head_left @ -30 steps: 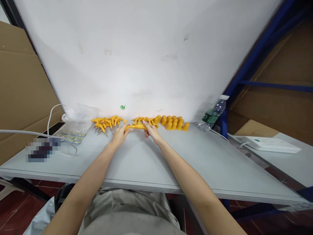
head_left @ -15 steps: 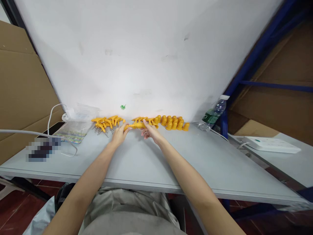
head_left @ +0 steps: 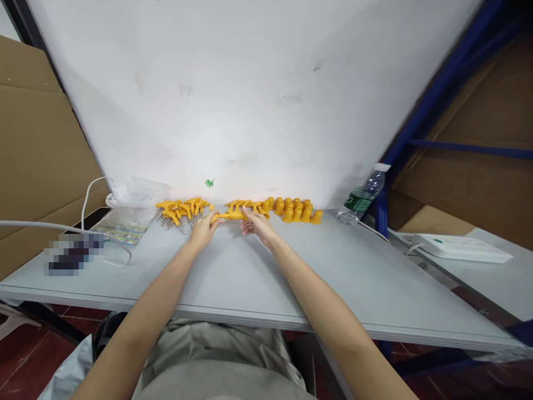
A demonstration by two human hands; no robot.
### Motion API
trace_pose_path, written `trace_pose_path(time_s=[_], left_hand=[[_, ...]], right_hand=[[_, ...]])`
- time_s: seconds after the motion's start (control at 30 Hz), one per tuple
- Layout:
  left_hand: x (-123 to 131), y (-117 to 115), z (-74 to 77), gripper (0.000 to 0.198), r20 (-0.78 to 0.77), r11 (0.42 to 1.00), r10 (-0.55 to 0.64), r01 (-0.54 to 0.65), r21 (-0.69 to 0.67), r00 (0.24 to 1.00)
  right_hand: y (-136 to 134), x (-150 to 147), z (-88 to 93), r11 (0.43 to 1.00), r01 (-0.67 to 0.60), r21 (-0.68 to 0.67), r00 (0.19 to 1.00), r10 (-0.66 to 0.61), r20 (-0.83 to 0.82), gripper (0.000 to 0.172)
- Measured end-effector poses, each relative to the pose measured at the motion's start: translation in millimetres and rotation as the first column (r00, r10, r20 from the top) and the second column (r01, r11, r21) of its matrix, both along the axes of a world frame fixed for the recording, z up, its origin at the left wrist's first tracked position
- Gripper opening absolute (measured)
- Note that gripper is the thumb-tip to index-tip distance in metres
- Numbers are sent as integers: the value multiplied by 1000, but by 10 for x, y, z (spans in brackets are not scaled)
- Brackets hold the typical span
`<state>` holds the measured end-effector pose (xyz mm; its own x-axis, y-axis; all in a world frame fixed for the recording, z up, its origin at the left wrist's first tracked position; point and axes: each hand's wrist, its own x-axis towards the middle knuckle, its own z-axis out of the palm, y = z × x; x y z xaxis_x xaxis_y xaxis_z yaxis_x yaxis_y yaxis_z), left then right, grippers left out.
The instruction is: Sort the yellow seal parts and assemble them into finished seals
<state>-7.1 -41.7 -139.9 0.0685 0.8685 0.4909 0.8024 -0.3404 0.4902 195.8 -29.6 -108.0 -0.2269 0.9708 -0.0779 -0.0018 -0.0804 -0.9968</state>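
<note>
My left hand (head_left: 202, 230) is closed on the left end of a long yellow plastic piece (head_left: 233, 215). My right hand (head_left: 257, 225) grips its right end, the thumb on top and the other fingers curled beneath. Between the two hands the piece lies level, with a narrow ribbed neck at the left and a thicker body at the right. Left of my left hand is a pile of yellow handles (head_left: 183, 206) with thin metal ends, perhaps spirals. Behind my hands lie more yellow plastic parts (head_left: 244, 203), partly covered. Several yellow cup-shaped caps (head_left: 297, 211) stand in rows to the right.
A clear bottle (head_left: 362, 194) with a green label leans at the back right. On the left are a plastic bag (head_left: 125, 222), a white cable (head_left: 41, 224) and a cardboard box (head_left: 37, 139). A white power strip (head_left: 462, 248) lies on the surface at right.
My right thumb has shifted slightly down and left on the yellow piece. Both hands keep hold of it in nearly the same place.
</note>
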Motion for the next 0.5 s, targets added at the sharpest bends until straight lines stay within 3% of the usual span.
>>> trace_pose_path(time_s=[0.23, 0.33, 0.5], left_hand=[[33, -26, 4, 34, -21, 999, 36, -36, -23, 999], [60, -63, 17, 47, 32, 999, 32, -31, -43, 999], [98, -71, 6, 65, 209, 996, 68, -52, -79, 975]], right_hand=[[9, -40, -49, 998, -11, -64, 995, 4, -103, 38], [21, -58, -34, 995, -9, -98, 981, -10, -195, 30], [132, -59, -8, 985, 149, -92, 931, -171, -324, 17]])
